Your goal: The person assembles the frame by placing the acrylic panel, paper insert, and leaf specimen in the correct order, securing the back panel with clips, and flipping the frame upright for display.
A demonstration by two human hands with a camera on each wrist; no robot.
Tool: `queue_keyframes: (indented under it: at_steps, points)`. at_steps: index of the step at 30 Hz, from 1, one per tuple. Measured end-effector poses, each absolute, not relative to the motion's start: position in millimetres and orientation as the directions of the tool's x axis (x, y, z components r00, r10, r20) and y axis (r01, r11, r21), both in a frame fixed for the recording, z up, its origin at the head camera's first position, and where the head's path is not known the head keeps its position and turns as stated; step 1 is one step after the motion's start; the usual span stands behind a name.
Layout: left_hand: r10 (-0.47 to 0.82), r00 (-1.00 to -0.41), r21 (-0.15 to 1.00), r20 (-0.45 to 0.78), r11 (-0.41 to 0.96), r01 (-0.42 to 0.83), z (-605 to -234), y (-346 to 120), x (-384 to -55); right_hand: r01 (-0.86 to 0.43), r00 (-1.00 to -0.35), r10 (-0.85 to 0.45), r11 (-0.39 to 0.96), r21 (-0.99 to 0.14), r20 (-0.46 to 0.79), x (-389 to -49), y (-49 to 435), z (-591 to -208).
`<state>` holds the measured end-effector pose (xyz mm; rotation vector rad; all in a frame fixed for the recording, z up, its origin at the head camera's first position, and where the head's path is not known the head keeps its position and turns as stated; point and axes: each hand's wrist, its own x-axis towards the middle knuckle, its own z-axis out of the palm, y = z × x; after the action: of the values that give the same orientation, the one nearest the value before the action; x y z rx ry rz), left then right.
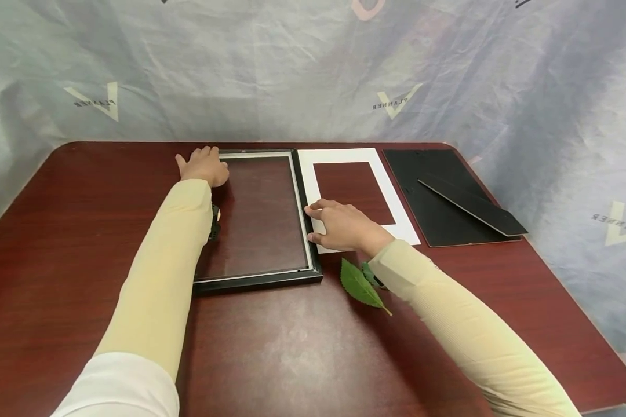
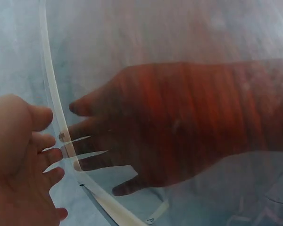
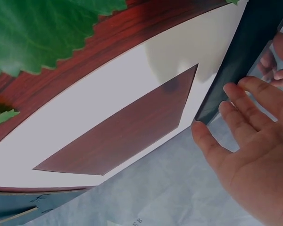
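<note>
A black picture frame (image 1: 261, 282) with a pale inner lip lies flat on the table, and its clear pane (image 1: 261, 220) shows the red-brown wood through it. My left hand (image 1: 203, 167) is at the frame's far left corner, fingers spread. The pane mirrors that hand in the left wrist view, where the hand (image 2: 19, 150) appears beside the pale lip. At the frame's right side, my right hand (image 1: 343, 225) touches the black edge with its fingertips, fingers extended. Under that hand, partly covered, lies a white mat (image 1: 388, 191) with a rectangular opening.
A black backing board (image 1: 407, 168) with a raised stand flap (image 1: 475, 208) lies at the far right. A green leaf (image 1: 360, 282) rests near my right wrist, with more green partly hidden behind it. Printed grey cloth (image 1: 240, 75) hangs behind the table.
</note>
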<state>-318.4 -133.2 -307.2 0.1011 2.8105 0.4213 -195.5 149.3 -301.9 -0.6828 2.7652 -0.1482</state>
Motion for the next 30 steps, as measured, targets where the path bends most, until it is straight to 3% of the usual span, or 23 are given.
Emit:
queue_keyframes:
  at_steps: [19,27,30]
  points:
    - [0.102,-0.966,0.300,-0.240,0.954,0.026,-305.3,-146.7,-319.3,-0.462,-0.845,-0.487,0.873,-0.155,-0.223,-198.1,146.3,-303.3]
    - [0.060,-0.981,0.168,-0.185,0.985,0.028,-306.1,-140.2,-313.0,-0.447,-0.849,-0.477,0.878,-0.172,-0.226,-196.7,148.7,-304.2]
    - [0.074,-0.969,0.136,-0.236,0.990,0.043,-299.6,-134.7,-304.2,-0.445,-0.850,-0.476,0.878,-0.174,-0.227,-196.6,149.5,-304.5]
